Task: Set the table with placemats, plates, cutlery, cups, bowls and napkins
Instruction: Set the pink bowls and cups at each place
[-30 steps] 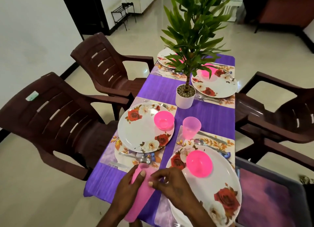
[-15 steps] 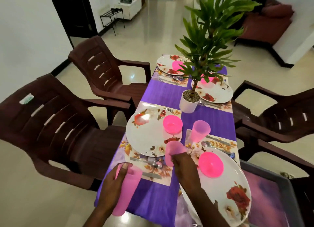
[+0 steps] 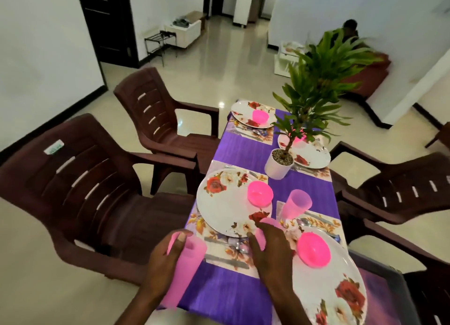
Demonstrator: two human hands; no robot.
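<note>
The potted plant in its white pot stands at the middle of the purple tablecloth, and everything else sits in relation to it. On the near left of the pot lies a floral plate on its placemat, with a pink bowl on the plate's side nearest the pot. Nearer than the pot and slightly right, an upright pink cup stands on the cloth just beyond the second near plate, which carries its own pink bowl. The left hand, well toward the camera from the pot at the table's left edge, wraps its fingers and thumb around a stack of pink cups, tilted with the open end up. The right hand, between the two near plates, curls its fingers round a single pink cup held over the placemat; whether the cup touches the surface cannot be told. Cutlery lies on the placemat between the hands. Beyond the pot, two more plates with pink bowls sit on the far side, the right one partly hidden by leaves.
</note>
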